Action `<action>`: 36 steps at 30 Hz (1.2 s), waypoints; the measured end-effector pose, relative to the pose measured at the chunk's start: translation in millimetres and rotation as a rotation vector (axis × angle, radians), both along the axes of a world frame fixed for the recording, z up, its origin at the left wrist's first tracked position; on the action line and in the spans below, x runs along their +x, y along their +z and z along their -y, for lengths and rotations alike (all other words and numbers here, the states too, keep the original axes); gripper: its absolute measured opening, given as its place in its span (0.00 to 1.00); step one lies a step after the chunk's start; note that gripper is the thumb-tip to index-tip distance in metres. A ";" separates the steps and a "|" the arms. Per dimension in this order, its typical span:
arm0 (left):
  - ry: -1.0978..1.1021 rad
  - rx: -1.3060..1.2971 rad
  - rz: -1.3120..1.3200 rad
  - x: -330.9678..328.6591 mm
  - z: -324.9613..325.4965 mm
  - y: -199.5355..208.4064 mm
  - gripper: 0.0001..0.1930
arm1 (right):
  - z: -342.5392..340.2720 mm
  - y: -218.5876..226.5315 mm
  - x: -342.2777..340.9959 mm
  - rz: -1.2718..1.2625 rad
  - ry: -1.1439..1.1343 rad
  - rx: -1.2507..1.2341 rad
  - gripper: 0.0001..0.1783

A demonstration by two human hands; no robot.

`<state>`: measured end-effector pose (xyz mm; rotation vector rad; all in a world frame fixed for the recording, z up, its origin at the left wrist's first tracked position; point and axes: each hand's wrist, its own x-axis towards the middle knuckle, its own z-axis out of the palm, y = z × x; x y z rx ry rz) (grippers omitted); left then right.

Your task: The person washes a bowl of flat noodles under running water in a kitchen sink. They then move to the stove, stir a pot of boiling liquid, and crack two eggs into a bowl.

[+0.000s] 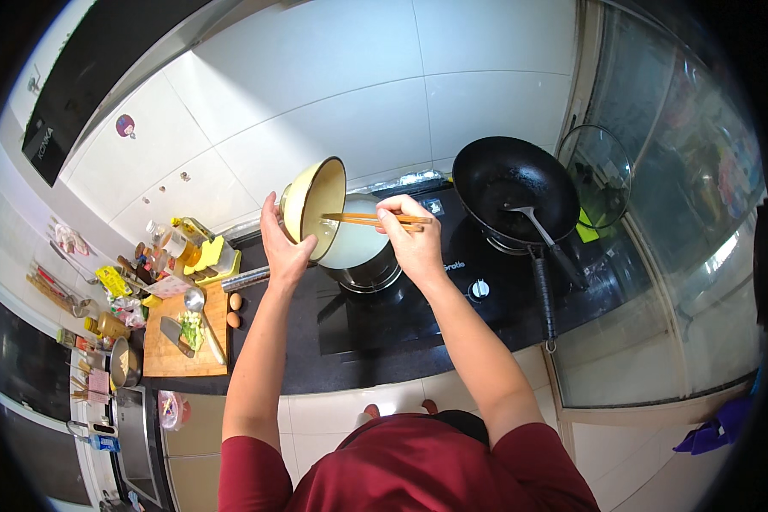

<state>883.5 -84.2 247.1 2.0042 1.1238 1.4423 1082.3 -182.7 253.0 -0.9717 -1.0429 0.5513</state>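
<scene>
Tilting over the pot [364,276], the bowl [322,200] is risking spillage should the left hand [282,247], gripping it, slip, while the right hand [412,243] is pinching chopsticks [357,219].

Above the saucepan [363,278], whose side is smooth, shiny metal, the mixing bowl [322,198] has a glossy, enamel-like finish and the chopsticks [358,219] look like smooth wood. Left of the saucepan, the cutting board [160,364] is matt wood and the ladle [194,299] polished metal. Right of it, the wok [497,173] is dark metal with a dull sheen. Behind it, the wall tiles [316,60] are smooth and glossy; in front, the desk [264,363] looks like polished stone.
</scene>
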 end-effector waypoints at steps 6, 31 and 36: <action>0.072 0.279 -0.167 10.1 3.0 18.5 0.47 | 1.8 -13.3 20.1 0.081 -0.047 -0.041 0.05; -0.146 -1.059 1.020 -92.3 148.4 -57.2 0.32 | 92.8 -8.7 -40.8 0.432 -0.412 0.234 0.05; -0.081 -1.180 1.047 -178.4 169.1 -100.6 0.26 | 148.8 -26.3 -126.7 0.551 -0.214 0.226 0.08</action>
